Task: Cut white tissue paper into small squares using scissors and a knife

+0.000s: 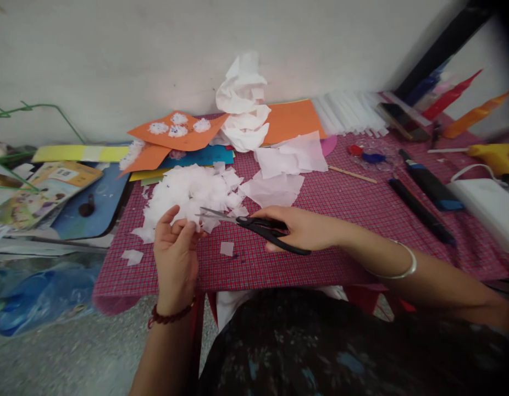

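Cloth (341, 264): red checked, spread under everything we handle.
Pile (192, 190): white paper pieces heaped on the cloth, left of centre.
Scissors (254, 225): black-handled, pointing left, blade tips at the scrap (197, 220).
Right hand (306, 228): we grip the scissors' handles, fingers closed.
Left hand (176, 247): we pinch 1 white scrap, just before the pile.
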### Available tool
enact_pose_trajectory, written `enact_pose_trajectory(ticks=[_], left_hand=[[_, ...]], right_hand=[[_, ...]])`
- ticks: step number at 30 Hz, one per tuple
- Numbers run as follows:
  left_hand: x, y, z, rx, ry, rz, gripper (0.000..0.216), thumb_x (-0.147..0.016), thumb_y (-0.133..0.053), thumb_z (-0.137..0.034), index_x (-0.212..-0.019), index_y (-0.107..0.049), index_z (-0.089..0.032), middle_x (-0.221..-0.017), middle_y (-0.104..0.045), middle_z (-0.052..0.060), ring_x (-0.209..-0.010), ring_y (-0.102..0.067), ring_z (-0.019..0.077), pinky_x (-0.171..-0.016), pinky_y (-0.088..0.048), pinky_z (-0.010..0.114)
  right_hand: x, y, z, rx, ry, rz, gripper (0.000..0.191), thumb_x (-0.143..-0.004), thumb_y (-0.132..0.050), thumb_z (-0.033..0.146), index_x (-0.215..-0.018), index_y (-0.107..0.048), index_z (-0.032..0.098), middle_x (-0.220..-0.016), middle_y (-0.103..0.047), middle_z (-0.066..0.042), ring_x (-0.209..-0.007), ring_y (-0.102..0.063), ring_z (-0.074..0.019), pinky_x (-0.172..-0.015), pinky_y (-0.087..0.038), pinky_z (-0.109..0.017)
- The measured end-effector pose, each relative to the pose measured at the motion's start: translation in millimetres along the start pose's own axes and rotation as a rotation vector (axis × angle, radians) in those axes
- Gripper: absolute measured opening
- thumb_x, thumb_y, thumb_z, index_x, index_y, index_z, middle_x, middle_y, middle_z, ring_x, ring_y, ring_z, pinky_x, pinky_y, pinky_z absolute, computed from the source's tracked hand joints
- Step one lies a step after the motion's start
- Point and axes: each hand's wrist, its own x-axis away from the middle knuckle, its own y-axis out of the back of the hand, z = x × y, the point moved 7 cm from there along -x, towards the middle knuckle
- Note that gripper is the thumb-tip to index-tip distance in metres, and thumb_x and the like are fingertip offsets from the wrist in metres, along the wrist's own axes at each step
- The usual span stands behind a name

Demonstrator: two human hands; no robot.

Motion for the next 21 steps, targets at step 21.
enact_pose_trajectory(ticks=[21], left_hand=[[5.3,-7.1,1.0,-0.192,-0.049,0.083,0.044,-0.075,-0.075,-0.012,-0.116,-0.062,-0.021,-0.073,-0.064,-0.004,-0.066,-0.061,0.0094,-0.068,-0.051,0.022]], right_hand=[[-5.5,-17.2,-8.9,-0.184,0.005,0.074,0.052,-0.086,-0.070,0.045,-0.126,-0.060,0.013,-0.103,-0.066,-0.006,-0.087,-0.060,-0.0180,-0.077,-0.050,-0.031]])
